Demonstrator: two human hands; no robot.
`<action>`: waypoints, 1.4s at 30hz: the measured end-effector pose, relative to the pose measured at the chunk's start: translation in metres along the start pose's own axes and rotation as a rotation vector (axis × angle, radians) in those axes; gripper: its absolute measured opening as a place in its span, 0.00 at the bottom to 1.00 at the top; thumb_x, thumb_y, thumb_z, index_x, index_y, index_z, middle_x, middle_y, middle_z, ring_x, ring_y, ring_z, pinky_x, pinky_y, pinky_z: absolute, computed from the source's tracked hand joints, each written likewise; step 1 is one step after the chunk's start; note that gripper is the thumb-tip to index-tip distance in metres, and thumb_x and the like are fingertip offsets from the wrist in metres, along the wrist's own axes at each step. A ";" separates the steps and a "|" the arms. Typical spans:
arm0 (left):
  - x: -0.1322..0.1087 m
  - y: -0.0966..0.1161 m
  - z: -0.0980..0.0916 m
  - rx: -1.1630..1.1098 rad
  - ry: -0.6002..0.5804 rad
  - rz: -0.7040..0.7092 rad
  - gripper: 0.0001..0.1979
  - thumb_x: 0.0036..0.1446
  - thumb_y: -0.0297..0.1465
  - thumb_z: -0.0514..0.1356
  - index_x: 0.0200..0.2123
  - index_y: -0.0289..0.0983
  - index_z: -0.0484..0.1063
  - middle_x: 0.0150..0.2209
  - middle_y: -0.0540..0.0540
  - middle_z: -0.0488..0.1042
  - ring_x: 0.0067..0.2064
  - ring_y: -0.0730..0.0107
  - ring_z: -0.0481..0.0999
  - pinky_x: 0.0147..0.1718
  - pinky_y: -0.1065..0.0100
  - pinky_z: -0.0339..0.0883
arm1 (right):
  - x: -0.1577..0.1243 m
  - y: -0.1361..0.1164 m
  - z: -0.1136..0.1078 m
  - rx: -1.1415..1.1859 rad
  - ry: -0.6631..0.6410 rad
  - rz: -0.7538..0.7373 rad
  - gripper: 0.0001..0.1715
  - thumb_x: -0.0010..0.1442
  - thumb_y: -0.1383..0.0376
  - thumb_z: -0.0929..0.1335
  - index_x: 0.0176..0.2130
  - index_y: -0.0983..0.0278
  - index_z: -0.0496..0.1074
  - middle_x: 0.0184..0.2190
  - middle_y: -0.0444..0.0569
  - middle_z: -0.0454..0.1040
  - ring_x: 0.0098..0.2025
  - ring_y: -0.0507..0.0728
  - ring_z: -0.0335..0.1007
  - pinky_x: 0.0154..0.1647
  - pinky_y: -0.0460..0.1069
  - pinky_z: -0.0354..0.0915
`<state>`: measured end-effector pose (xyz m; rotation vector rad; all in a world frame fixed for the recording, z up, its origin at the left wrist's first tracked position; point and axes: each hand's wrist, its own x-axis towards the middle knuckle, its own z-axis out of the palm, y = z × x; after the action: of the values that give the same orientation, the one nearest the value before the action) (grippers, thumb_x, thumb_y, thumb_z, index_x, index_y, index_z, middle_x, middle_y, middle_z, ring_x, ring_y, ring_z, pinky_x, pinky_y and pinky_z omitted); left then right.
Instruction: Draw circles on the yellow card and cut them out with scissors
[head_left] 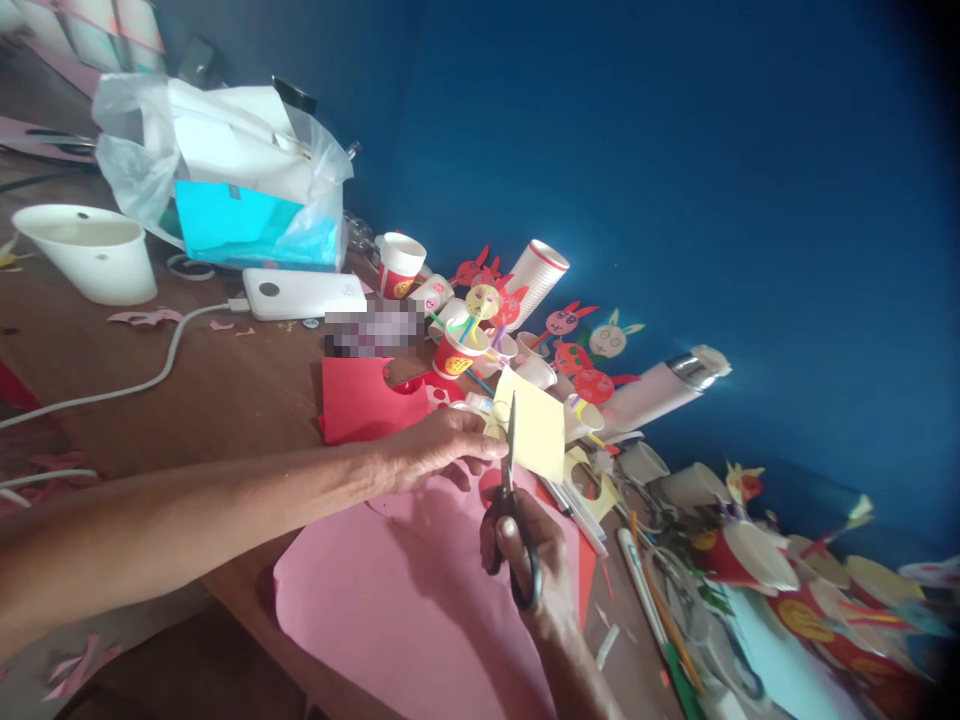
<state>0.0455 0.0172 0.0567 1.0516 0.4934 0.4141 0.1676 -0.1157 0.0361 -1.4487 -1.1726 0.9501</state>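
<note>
My right hand (pixel 536 540) grips a pair of black-handled scissors (pixel 511 488), with fingers in the loops and the blades pointing away from me. My left hand (pixel 442 447) pinches the left edge of a pale yellow sheet of paper (pixel 536 430). The scissor blades lie against that sheet close to my left fingertips; whether they are parted is hard to see. Faint drawn circles show near the sheet's left edge. Beneath both hands a large pink sheet (pixel 420 610) covers the front of the table, and red paper (pixel 367 400) with a cut-out lies left of the yellow sheet.
Paper cups (pixel 459 352) holding rabbit-face cutouts (pixel 566 320) stand along the blue wall. A thermos (pixel 664 390) leans to the right, near pens (pixel 641 580). A white power bank (pixel 304 295), an oval white cup (pixel 90 255) and a plastic bag (pixel 139 145) sit left.
</note>
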 end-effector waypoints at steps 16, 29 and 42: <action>-0.001 0.003 0.001 0.221 0.113 0.136 0.04 0.42 0.29 0.58 0.22 0.34 0.65 0.22 0.51 0.66 0.25 0.74 0.67 0.26 0.70 0.64 | -0.001 0.002 0.008 -0.027 -0.010 -0.077 0.25 0.56 0.46 0.63 0.38 0.65 0.67 0.14 0.40 0.64 0.17 0.50 0.59 0.18 0.46 0.59; 0.005 -0.002 -0.005 0.129 -0.012 0.072 0.04 0.40 0.28 0.57 0.24 0.34 0.67 0.24 0.49 0.70 0.25 0.73 0.70 0.28 0.67 0.67 | -0.001 0.008 0.009 0.097 -0.057 -0.089 0.25 0.56 0.47 0.65 0.41 0.65 0.66 0.15 0.40 0.65 0.18 0.51 0.59 0.19 0.46 0.59; -0.004 0.011 0.000 0.147 -0.005 0.055 0.05 0.37 0.28 0.56 0.23 0.33 0.66 0.24 0.47 0.69 0.25 0.73 0.69 0.28 0.68 0.67 | -0.001 0.010 0.007 0.026 -0.020 -0.087 0.26 0.54 0.45 0.65 0.39 0.65 0.67 0.14 0.39 0.63 0.16 0.50 0.58 0.17 0.45 0.57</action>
<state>0.0415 0.0196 0.0671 1.2101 0.4970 0.4286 0.1623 -0.1156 0.0246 -1.3595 -1.2244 0.9185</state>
